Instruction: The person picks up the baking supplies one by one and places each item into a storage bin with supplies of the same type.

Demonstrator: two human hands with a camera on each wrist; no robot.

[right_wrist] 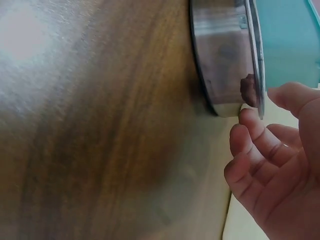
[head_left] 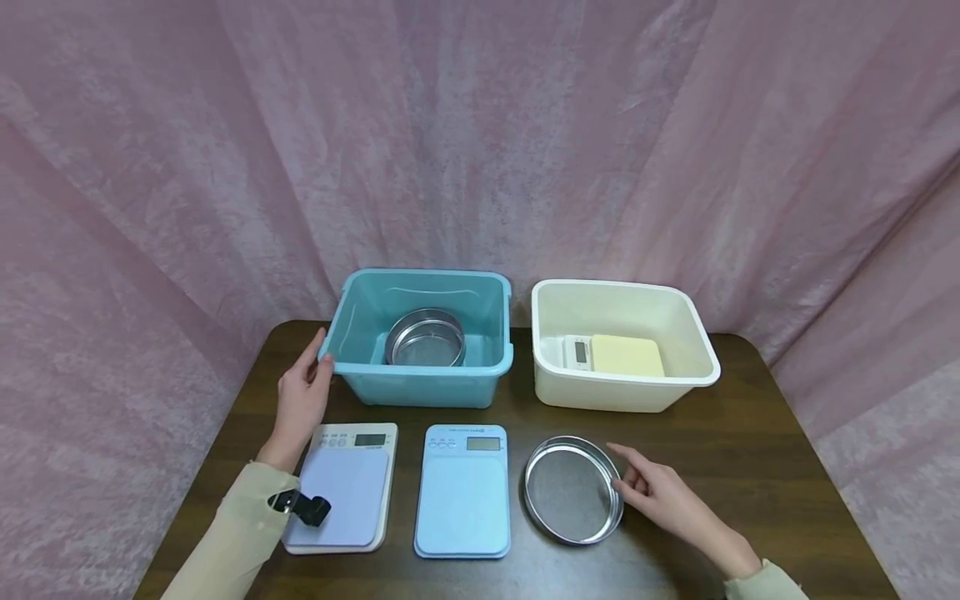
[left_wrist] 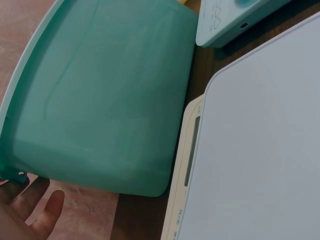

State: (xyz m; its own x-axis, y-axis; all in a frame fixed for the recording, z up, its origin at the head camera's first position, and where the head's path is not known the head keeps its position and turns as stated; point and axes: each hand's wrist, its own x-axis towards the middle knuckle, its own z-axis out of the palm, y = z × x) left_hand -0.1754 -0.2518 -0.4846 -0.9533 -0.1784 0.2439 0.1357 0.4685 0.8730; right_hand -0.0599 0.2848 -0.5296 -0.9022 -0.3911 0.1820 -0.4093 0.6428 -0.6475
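My left hand (head_left: 303, 392) is at the front left corner of a blue plastic tub (head_left: 420, 389), its fingers along the outside of the rim. In the left wrist view the thumb (left_wrist: 47, 215) stands apart from the tub wall. Inside the tub sits a round metal sieve (head_left: 426, 322). A second round sieve (head_left: 573, 492) with a fine mesh lies flat on the table. My right hand (head_left: 663, 496) is beside that sieve's right edge, thumb (right_wrist: 287, 97) close to the rim, the other fingers loosely bent.
A cream tub (head_left: 600, 396) stands at the back right, holding a kitchen scale with a yellow plate (head_left: 626, 356). On the table (head_left: 742, 450) lie a white scale with a lilac plate (head_left: 345, 492), under the left forearm, and a light blue scale (head_left: 462, 500). A pink curtain (head_left: 480, 142) hangs behind.
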